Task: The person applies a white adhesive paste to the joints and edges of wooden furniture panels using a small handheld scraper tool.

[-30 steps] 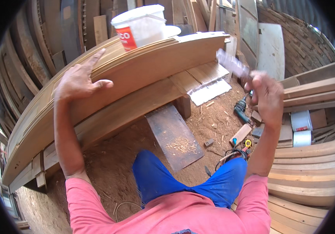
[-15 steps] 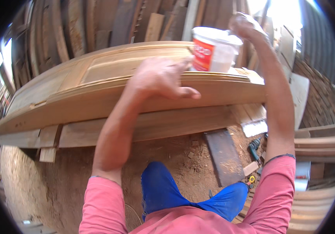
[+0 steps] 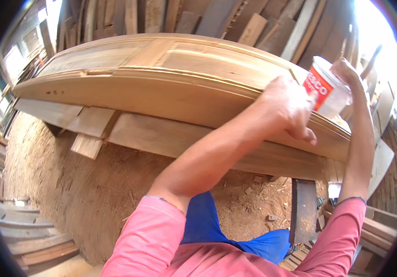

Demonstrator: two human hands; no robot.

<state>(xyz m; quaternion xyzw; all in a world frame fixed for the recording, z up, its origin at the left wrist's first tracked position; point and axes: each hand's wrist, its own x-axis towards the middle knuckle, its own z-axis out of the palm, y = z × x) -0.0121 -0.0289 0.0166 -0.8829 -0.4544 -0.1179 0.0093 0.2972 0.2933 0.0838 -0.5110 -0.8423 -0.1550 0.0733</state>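
A white plastic tub [image 3: 338,102] with a red label stands near the right end of a panelled wooden door [image 3: 217,61], tilted in this view. My right hand [image 3: 345,71] is closed at the tub's far right rim; whatever its fingers hold is hidden. Close to the tub's left side, my left hand [image 3: 288,106] reaches over the door's near edge, thumb stretched out and fingers apart. Its fingertips overlap the label, and I cannot tell whether they touch it.
Under the door lie wooden boards [image 3: 170,141]. A dark plank [image 3: 303,207] rests on the shaving-strewn ground at right. Upright timber [image 3: 254,28] leans along the back, and more stacked boards [image 3: 41,240] lie at lower left.
The view has swung left, so the door, tub and both hands now appear farther right. My left hand has come nearer the tub. My right hand stays by its rim, now lower against it.
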